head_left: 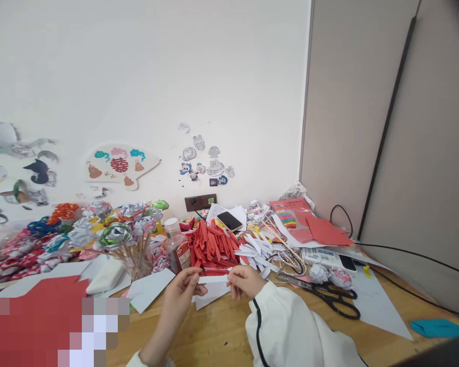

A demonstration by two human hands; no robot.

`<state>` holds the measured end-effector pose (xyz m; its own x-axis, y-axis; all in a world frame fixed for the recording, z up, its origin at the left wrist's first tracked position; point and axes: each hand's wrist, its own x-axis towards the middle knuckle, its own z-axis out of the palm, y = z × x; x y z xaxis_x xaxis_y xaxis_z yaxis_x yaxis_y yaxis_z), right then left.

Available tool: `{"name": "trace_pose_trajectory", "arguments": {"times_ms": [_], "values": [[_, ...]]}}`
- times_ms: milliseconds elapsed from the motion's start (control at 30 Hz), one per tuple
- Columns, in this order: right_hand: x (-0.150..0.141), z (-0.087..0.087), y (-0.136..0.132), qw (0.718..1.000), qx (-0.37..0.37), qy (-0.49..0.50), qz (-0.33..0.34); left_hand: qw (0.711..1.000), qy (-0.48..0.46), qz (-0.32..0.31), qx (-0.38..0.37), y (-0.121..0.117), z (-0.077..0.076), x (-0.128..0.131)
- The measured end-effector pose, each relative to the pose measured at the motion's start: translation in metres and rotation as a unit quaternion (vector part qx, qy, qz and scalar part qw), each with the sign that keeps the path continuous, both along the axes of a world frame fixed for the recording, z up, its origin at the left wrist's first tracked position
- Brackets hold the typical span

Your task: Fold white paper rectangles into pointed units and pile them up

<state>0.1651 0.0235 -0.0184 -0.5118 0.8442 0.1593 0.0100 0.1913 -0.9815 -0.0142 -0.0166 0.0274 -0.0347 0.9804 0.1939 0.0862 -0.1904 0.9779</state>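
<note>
A narrow white paper strip (pixel 213 279) is stretched level between my two hands, above the front of the table. My left hand (pixel 186 283) pinches its left end between thumb and fingers. At the other end my right hand (pixel 245 281) pinches it too, the white sleeve behind it. Just beyond my hands lies a heap of folded red paper strips (pixel 214 247). To its right spreads a pile of folded white paper strips (pixel 254 248). Below the held strip a white paper sheet (pixel 206 300) lies on the wooden table (pixel 210 336).
Black-handled scissors (pixel 329 295) lie right of my right hand. A bottle (pixel 178 250) and a holder of paper flowers (pixel 133 257) stand at left. A phone (pixel 229 221) rests behind the red heap. Red paper (pixel 327 230) and cables lie at right. A wall backs the table.
</note>
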Motion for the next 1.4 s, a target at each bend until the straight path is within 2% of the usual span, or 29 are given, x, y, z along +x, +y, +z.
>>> {"name": "trace_pose_trajectory", "arguments": {"times_ms": [67, 133, 233, 300, 367, 400, 433, 500, 633, 800, 900, 1033, 1233, 1400], "values": [[0.0, 0.002, 0.0, 1.0, 0.004, -0.004, -0.006, 1.0, -0.006, -0.004, -0.013, 0.001, -0.001, 0.002], [0.002, 0.005, -0.001, 0.998, 0.028, -0.016, -0.048, 1.0, 0.0, -0.008, -0.029, 0.003, -0.004, 0.002], [0.014, 0.013, 0.001, 0.973, 0.108, -0.048, -0.2, 0.996, 0.082, 0.007, -0.015, 0.005, -0.01, 0.002], [0.027, 0.017, 0.003, 0.927, 0.154, -0.109, -0.324, 0.98, 0.196, 0.011, 0.02, 0.006, -0.015, 0.0], [0.038, 0.02, 0.007, 0.866, 0.173, -0.219, -0.415, 0.95, 0.309, 0.001, 0.039, 0.005, -0.021, -0.001], [0.043, 0.02, 0.008, 0.831, 0.16, -0.28, -0.453, 0.935, 0.351, -0.004, 0.046, 0.004, -0.024, -0.002], [0.046, 0.021, 0.009, 0.808, 0.15, -0.326, -0.468, 0.923, 0.382, -0.006, 0.052, 0.004, -0.027, -0.002], [0.048, 0.021, 0.01, 0.788, 0.147, -0.371, -0.469, 0.907, 0.416, -0.007, 0.069, 0.002, -0.031, -0.001], [0.041, 0.023, 0.006, 0.796, 0.17, -0.363, -0.454, 0.9, 0.429, -0.013, 0.079, 0.0, -0.033, 0.002], [0.033, 0.02, 0.002, 0.823, 0.209, -0.32, -0.42, 0.906, 0.416, -0.022, 0.069, 0.001, -0.026, 0.002], [0.029, 0.016, 0.002, 0.83, 0.225, -0.314, -0.402, 0.901, 0.429, -0.002, 0.066, 0.003, -0.024, 0.002], [0.025, 0.013, 0.0, 0.833, 0.249, -0.315, -0.381, 0.879, 0.471, 0.02, 0.073, 0.001, -0.022, 0.002], [0.023, 0.011, 0.0, 0.829, 0.257, -0.33, -0.372, 0.868, 0.488, 0.032, 0.089, -0.005, -0.018, 0.004], [0.022, 0.01, 0.0, 0.829, 0.26, -0.347, -0.352, 0.874, 0.478, 0.028, 0.08, -0.006, -0.014, 0.002]]}}
